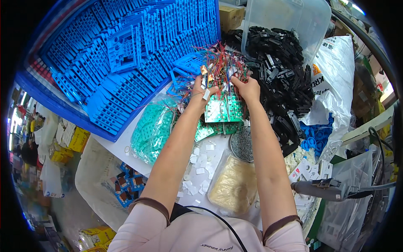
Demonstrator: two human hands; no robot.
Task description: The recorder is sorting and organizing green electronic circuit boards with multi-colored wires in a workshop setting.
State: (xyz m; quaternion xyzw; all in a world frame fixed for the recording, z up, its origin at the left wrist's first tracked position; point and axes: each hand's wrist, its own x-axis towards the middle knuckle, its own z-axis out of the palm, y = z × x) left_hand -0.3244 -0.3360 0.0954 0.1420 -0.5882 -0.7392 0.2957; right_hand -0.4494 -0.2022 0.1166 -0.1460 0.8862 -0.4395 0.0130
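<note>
Both my hands are at a tangled pile of thin, mostly red wires (224, 59) joined to green circuit boards (224, 110). My left hand (198, 97) is closed at the pile's left side, with a small white piece (206, 94) against its thumb. Its fingertips go in among wires and small parts, so what they grip is partly hidden. On the right side, my right hand (247, 87) pinches wires between thumb and fingers, just above the upper board. Several boards lie stacked below, nearer to me.
A blue crate (115, 135) of blue plastic frames stands far left. Black plastic parts (277, 71) spill from a clear bin (289, 17) at right. Nearer lie a bag of teal pieces (153, 128), a round dish of small metal bits (242, 145), and a bagged tray (233, 185). A grey tool (317, 190) juts in from the right.
</note>
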